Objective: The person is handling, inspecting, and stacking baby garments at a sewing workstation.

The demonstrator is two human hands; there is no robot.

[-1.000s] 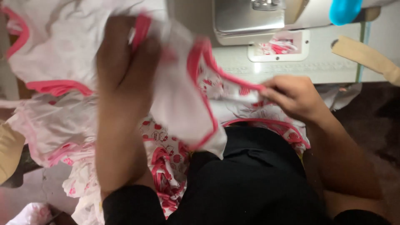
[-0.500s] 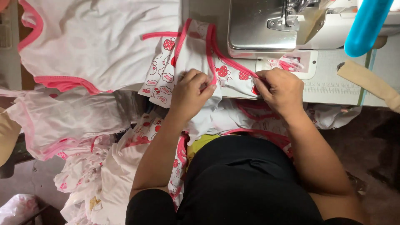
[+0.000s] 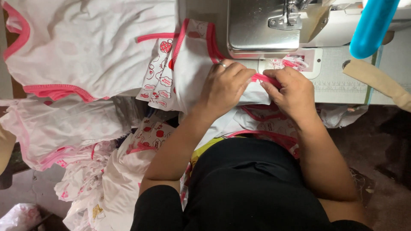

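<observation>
My left hand (image 3: 224, 83) and my right hand (image 3: 290, 89) both pinch a white garment piece with pink trim (image 3: 188, 64) at the front of a grey sewing machine (image 3: 263, 25). The pink edge (image 3: 265, 78) runs between my fingers just below the machine head. A ring shows on my left hand. The cloth has red printed patterns along its left part and drapes over the table edge toward my lap.
A pile of white and pink garments (image 3: 77, 47) lies on the left of the table and hangs down to the floor (image 3: 85, 184). A blue tube (image 3: 373, 28) and a beige strap (image 3: 376, 79) sit at the right. The white machine bed (image 3: 342, 81) carries a ruler scale.
My left hand came down from lifting the garment high and now presses it by the machine. Both hands have moved closer together, up against the machine head.
</observation>
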